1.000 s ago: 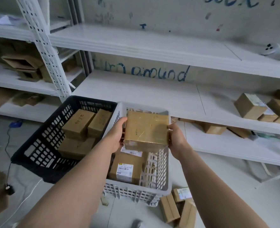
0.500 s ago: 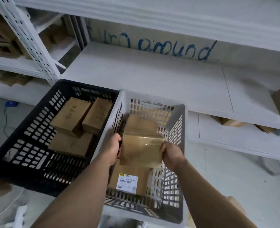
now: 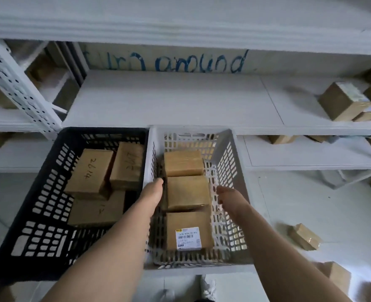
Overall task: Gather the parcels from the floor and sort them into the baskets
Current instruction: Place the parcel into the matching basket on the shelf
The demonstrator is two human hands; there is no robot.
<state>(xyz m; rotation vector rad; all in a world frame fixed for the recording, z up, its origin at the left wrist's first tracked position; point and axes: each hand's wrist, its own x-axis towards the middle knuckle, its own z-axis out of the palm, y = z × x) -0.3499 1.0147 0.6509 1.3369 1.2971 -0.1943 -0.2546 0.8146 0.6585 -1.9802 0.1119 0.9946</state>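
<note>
A white basket (image 3: 232, 153) and a black basket (image 3: 38, 192) stand side by side on the floor in front of the shelves. Three brown parcels lie in a row in the white basket: a far one (image 3: 183, 163), a middle one (image 3: 188, 192) and a near one with a white label (image 3: 189, 229). The black basket holds three brown parcels (image 3: 88, 173). My left hand (image 3: 153, 191) is inside the white basket at the middle parcel's left side, its fingers hidden. My right hand (image 3: 229, 198) hovers with relaxed fingers just right of that parcel, holding nothing.
White shelves (image 3: 180, 105) run behind the baskets, with several parcels (image 3: 341, 101) at the right. Loose parcels lie on the floor at the right (image 3: 304, 236) and lower right (image 3: 337, 275). A perforated white upright (image 3: 16, 83) stands at the left.
Both hands lowered the parcel into the white basket, between the other two. My right hand has let go and drawn back; my left hand stays beside it.
</note>
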